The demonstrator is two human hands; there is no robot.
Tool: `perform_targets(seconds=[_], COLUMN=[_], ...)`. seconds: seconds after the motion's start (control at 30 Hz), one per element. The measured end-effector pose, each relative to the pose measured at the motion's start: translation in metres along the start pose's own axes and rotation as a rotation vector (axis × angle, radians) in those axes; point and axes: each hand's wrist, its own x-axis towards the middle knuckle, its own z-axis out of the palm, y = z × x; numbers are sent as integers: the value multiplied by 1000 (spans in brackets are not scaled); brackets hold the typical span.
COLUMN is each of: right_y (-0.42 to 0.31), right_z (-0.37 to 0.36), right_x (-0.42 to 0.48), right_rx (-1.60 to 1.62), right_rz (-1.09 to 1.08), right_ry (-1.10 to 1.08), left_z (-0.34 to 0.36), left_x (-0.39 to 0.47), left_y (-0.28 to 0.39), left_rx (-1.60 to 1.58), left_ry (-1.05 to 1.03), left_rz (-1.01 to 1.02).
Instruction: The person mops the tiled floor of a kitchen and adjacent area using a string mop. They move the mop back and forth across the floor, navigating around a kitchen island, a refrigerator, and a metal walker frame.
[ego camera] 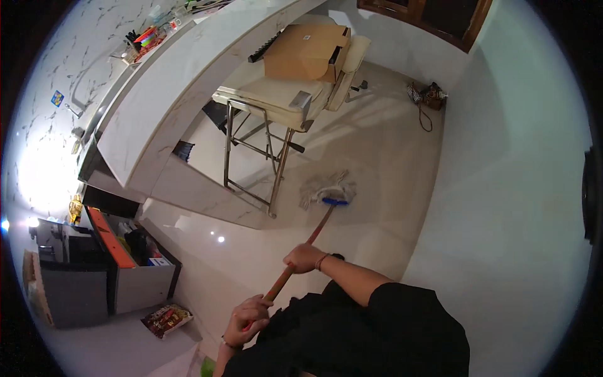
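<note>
A string mop stretches out ahead of me over the pale tiled floor [372,141]. Both hands are wrapped around its reddish-brown handle [281,282]. My left hand [247,315] grips near the handle's upper end, close to my body. Farther down, my right hand [304,258] holds the shaft, a thin bracelet on its wrist. The blue mop clamp [335,201] and greyish-white mop strings [325,188] lie spread on the floor, just right of a metal leg of the padded folding bed.
A cardboard box [301,52] rests on the cream padded folding bed [254,85]. A marble-patterned counter [188,70] runs along the left. Bags [427,96] lie by the far corner, near the right wall [494,188]. An orange-edged open drawer [146,282] and a snack packet [167,320] are lower left.
</note>
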Motion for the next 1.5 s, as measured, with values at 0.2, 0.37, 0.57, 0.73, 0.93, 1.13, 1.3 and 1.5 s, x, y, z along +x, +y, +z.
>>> perform_targets(seconds=[0.2,0.37,0.57,0.73,0.93,1.13,1.3,1.5], right_y=[145,197,134,68,93,186,217,153], right_z=[-37,-63,-75,-71,-65,-86,-99,-37], right_x=[-18,-20,11,14,-1,-13,-28,-11], right_rx=[-166,-308,-55,71,-112,-167,-257,-81], right_rz=[208,425,128,-27,2,291,488,369], right_ry=[287,372,272,94,72,100,257,205], left_z=[50,63,20,-1,42,68,83,58], left_x=[128,190,154,106,104,179,221,131], left_y=[-79,-100,-36,20,-11,-94,-120,-91], left_rx=[55,101,103,7,-98,-50,-31,-24], left_ry=[-36,-33,68,134,233,65,11,90], left_rz=[133,119,12,-157,-175,-36,50,41])
